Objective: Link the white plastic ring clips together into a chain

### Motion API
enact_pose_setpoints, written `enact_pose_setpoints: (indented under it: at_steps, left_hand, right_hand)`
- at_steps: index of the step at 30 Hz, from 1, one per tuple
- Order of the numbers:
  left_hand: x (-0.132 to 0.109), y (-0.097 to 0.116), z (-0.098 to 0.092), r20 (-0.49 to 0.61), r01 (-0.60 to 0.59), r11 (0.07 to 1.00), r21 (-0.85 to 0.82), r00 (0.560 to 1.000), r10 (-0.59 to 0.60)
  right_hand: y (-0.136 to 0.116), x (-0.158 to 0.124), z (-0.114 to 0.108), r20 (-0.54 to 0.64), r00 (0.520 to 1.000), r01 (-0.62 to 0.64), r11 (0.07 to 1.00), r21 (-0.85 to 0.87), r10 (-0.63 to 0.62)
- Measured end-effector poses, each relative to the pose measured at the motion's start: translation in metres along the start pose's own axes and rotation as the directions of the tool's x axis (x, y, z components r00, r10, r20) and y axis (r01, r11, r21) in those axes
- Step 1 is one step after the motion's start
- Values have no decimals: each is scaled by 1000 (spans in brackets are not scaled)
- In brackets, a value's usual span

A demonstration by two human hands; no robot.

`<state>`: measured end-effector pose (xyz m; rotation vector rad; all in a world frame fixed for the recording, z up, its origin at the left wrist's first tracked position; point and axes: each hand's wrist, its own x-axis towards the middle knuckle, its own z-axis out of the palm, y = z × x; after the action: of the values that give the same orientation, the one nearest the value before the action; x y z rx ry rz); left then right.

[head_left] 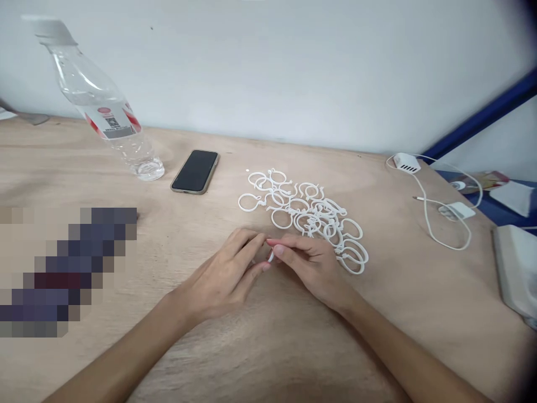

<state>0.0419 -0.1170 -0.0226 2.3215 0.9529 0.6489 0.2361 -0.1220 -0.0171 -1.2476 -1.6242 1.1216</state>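
Head: white piece (pixel 271 256) between hands (pixel 224 271) (pixel 312 268)

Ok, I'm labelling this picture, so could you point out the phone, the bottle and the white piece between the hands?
phone (pixel 195 172): head view, middle of its dark screen
bottle (pixel 109 118): head view, on its label
white piece (pixel 271 256): head view, its short exposed strip

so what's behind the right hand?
Beyond the right hand: a loose cluster of overlapping white rings on the wooden table, then the wall. Anything directly covered by the hand itself can't be seen.
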Motion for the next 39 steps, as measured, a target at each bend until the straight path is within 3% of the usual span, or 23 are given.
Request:
enact_pose_setpoints:
  at_steps: [2,4,6,8,11,14,16,18,21,24,26,28,30,34,36,39]
  left_hand:
    - [0,0,0,-61,-39,999,31,997,41]
    - [-1,0,-1,-101,-82,994,72,991,89]
    - [-2,1,-2,-117,-113,990,86,985,123]
    - [-2,2,-2,-141,-126,990,68,981,134]
    - [-1,1,-2,-243,-71,996,59,966,83]
    - [3,-3,0,-342,113,992,53,936,-89]
    - [4,-6,2,-339,218,976,14,919,-200]
    - [5,-7,3,-294,243,969,-52,923,-247]
    - [5,-9,2,-286,219,952,-216,918,-276]
    - [3,-8,1,-371,164,948,-274,891,-262]
    - [3,-7,1,-439,50,984,-173,890,-123]
    - [3,-7,1,-488,-73,997,-38,871,46]
    - [2,-7,2,-516,-152,987,53,842,157]
    - [1,-7,1,-492,-249,965,81,832,256]
    - [1,-5,0,-476,-185,982,49,860,186]
    - [3,-3,-1,-372,33,998,50,928,-12]
  right_hand:
    - [3,3,-8,-69,996,44,991,-128,-53]
    - [7,8,-15,-162,970,115,927,-356,-182]
    - [12,13,-20,-164,933,163,784,-599,-320]
    - [16,16,-20,-77,926,190,631,-752,-370]
    - [17,16,-13,33,916,240,482,-842,-399]
    - [12,8,-4,109,861,327,376,-867,-497]
    - [7,1,2,167,814,400,328,-856,-557]
    - [4,-4,8,216,777,470,316,-824,-592]
    - [2,-8,15,214,768,522,397,-755,-603]
    - [4,-8,19,9,840,427,650,-628,-543]
    - [4,-7,20,-194,897,267,838,-476,-397]
    - [3,-7,20,-277,936,121,940,-320,-215]
    - [0,-7,20,-227,967,58,971,-232,-112]
    - [-5,-5,20,-168,981,74,990,-124,-94]
    - [-7,-5,20,-165,982,81,994,-68,-92]
    - [-9,-5,21,-162,983,81,997,-7,-81]
